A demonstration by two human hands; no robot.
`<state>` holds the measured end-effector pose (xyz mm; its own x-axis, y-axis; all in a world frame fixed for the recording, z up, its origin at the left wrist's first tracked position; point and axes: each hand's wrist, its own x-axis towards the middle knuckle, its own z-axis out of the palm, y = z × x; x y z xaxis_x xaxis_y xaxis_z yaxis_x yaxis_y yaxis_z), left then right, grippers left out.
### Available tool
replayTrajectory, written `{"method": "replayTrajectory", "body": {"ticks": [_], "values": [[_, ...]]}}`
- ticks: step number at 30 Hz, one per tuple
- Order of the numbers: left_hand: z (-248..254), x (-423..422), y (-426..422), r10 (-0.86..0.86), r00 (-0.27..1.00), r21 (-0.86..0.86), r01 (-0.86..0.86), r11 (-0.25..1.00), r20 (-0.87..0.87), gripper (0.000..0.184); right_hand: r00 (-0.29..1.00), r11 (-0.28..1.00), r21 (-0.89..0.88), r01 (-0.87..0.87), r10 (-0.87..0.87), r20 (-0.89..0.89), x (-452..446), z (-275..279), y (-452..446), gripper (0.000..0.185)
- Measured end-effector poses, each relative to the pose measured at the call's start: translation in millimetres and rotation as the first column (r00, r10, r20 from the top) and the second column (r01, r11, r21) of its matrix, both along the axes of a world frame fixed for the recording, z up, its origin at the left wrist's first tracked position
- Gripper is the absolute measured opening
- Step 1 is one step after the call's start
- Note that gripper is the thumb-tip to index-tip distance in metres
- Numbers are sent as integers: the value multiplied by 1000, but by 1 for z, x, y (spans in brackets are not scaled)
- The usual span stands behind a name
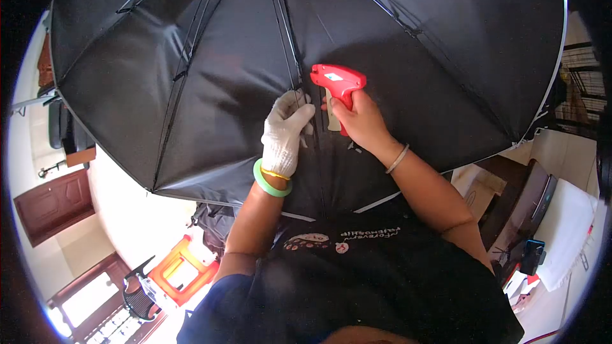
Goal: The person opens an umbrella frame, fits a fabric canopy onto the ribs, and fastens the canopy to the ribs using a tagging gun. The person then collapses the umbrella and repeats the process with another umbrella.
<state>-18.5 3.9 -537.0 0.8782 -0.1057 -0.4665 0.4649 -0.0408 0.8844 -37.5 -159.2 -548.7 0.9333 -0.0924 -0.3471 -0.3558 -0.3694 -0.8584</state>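
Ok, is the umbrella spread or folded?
Spread. Its black canopy is stretched wide across the view, with the ribs fanned out.

My left hand is wearing a glove (280,146) of white knit cloth, matt and rough. My right hand (366,121) is gripping a gun-shaped tool (341,78) of smooth, glossy red plastic. The black umbrella cloth (236,102) is showing a soft sheen, its ribs (292,44) are glinting like metal, and my shirt (357,280) is looking matt.
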Motion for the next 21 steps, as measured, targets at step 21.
{"method": "replayTrajectory", "body": {"ticks": [21], "values": [[10, -3, -6, 47, 999, 21, -47, 999, -2, 22, 995, 697, 712, 90, -32, -94, 5, -24, -12, 27]]}}
